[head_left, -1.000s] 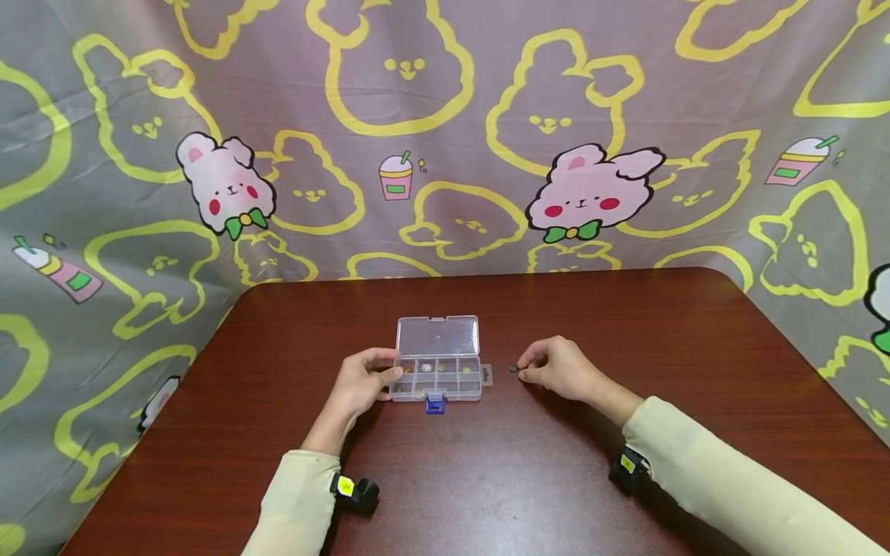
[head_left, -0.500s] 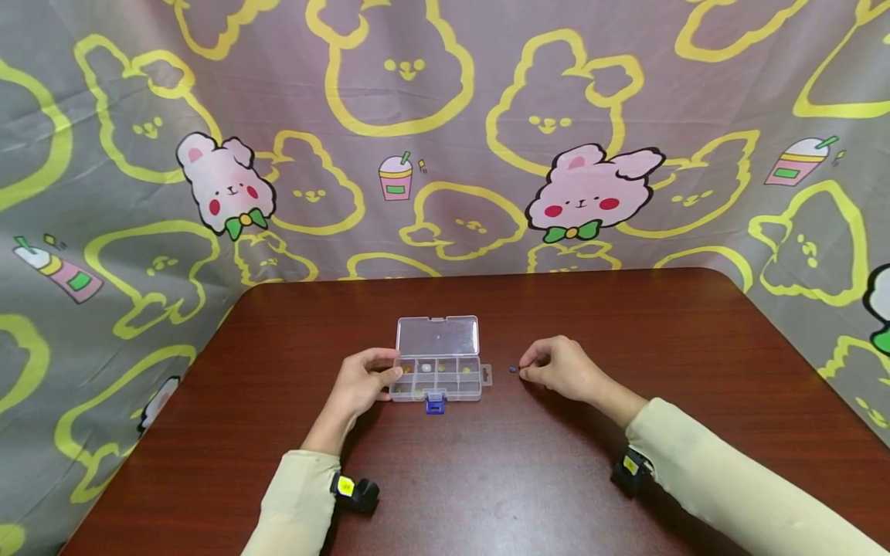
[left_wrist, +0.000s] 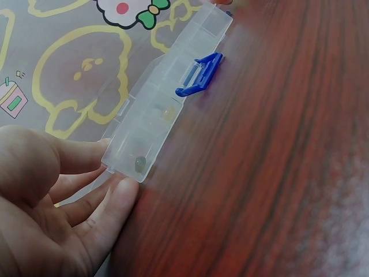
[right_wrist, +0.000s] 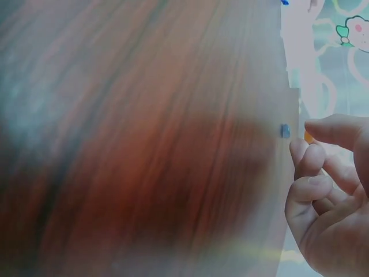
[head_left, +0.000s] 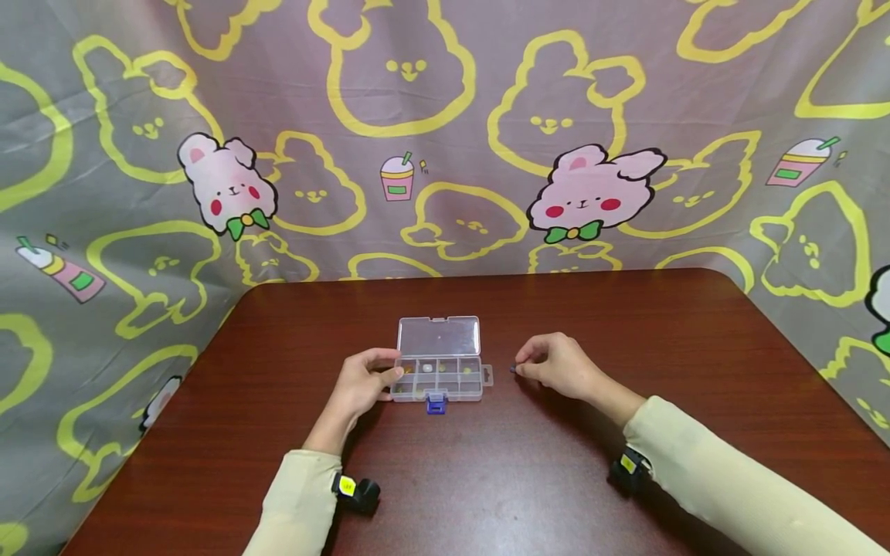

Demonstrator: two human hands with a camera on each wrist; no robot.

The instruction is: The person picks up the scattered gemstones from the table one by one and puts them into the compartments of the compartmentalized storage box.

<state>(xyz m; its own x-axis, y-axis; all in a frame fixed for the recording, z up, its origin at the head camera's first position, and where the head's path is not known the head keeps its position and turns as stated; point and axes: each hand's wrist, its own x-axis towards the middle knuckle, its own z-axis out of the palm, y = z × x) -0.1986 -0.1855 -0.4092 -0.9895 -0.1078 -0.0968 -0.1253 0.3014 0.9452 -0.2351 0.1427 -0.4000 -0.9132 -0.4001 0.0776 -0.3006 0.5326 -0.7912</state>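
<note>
My left hand (head_left: 359,384) grips the left end of a clear plastic compartment box (head_left: 448,389) with thumb and fingers. The box's clear lid (head_left: 438,337) stands raised at the back, and a blue latch (left_wrist: 202,75) hangs on the front. Several compartments contain small white, yellow and orange bead-like pieces. Right of the box, my right hand (head_left: 563,367) has its fingertips at a small blue-grey bead (right_wrist: 285,131) on the table. Between its thumb and index finger shows a small orange bead (right_wrist: 308,137), mostly covered by the fingers.
The box stands on a dark reddish-brown wooden table (head_left: 445,479). A patterned curtain (head_left: 473,154) rises behind the table and along its sides. Each wrist wears a black camera (head_left: 363,495). A hanging tab (head_left: 487,375) juts from the box's right end.
My right hand draws slightly back from the blue-grey bead, then returns left so its fingertips are at it again. My left hand and the box stay put.
</note>
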